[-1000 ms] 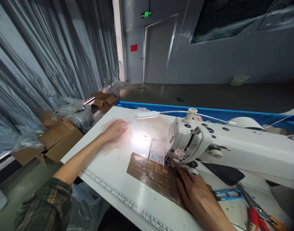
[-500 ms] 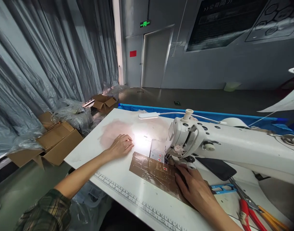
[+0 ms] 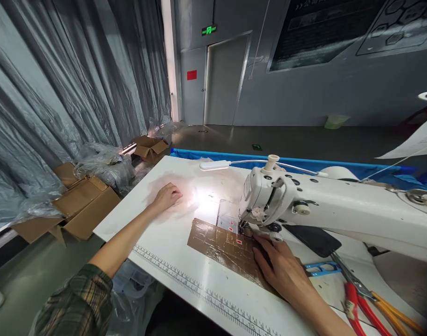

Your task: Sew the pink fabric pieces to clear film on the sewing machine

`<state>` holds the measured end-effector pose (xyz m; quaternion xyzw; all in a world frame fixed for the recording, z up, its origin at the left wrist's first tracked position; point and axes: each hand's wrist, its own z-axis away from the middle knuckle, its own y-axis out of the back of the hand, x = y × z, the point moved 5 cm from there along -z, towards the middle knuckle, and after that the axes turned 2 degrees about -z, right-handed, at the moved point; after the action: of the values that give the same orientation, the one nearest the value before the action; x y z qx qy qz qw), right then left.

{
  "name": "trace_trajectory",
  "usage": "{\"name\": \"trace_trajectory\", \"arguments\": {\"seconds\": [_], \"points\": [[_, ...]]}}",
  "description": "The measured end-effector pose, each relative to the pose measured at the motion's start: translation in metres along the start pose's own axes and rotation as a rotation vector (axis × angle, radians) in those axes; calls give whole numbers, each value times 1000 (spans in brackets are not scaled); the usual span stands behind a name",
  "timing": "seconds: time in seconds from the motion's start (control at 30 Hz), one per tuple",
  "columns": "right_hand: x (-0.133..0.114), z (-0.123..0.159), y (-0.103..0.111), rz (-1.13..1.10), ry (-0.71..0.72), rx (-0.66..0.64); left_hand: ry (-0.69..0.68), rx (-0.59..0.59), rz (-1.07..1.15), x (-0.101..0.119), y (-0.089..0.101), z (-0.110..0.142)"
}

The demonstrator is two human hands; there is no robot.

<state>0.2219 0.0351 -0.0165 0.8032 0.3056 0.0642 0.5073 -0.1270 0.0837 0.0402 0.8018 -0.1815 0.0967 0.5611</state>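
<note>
My left hand [image 3: 167,198] is above the white table [image 3: 157,235], at a sheer pinkish fabric [image 3: 153,193]. Its fingers are curled in, and I cannot see what, if anything, they pinch. My right hand [image 3: 281,268] lies on the right end of a brown, tape-covered board [image 3: 218,247], fingers stretched out and apart. Its fingertips are close to the needle area of a white sewing machine [image 3: 260,198]. Beside the needle, a metal plate [image 3: 228,220] is set in the table.
Blue thread snips [image 3: 323,269], red-handled pliers [image 3: 355,303] and an orange-handled tool [image 3: 391,311] lie right of my right hand. A ruler strip [image 3: 189,282] runs along the near table edge. Cardboard boxes [image 3: 89,205] and plastic wrap stand on the floor to the left.
My left hand has moved away from the needle, to the left and farther back over the pinkish fabric. My right hand and the brown board keep nearly the same place.
</note>
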Motion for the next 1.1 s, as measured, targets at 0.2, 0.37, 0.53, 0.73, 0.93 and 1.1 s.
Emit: {"name": "trace_trajectory", "arguments": {"seconds": [0.2,0.37,0.53,0.73,0.93,1.1], "points": [[-3,-1,3,-22,23,-11,36,78,53,-7,9,5],[-3,0,3,12,33,-5,-14,23,57,9,13,12],[-1,2,1,13,17,-18,-42,-46,41,13,8,17],[0,3,-3,5,21,-8,-33,76,38,36,13,23],[-6,2,-1,29,-14,-36,-798,-234,256,138,-42,79],[-13,1,7,17,-46,-75,-1005,-188,436,151,-42,94]]}}
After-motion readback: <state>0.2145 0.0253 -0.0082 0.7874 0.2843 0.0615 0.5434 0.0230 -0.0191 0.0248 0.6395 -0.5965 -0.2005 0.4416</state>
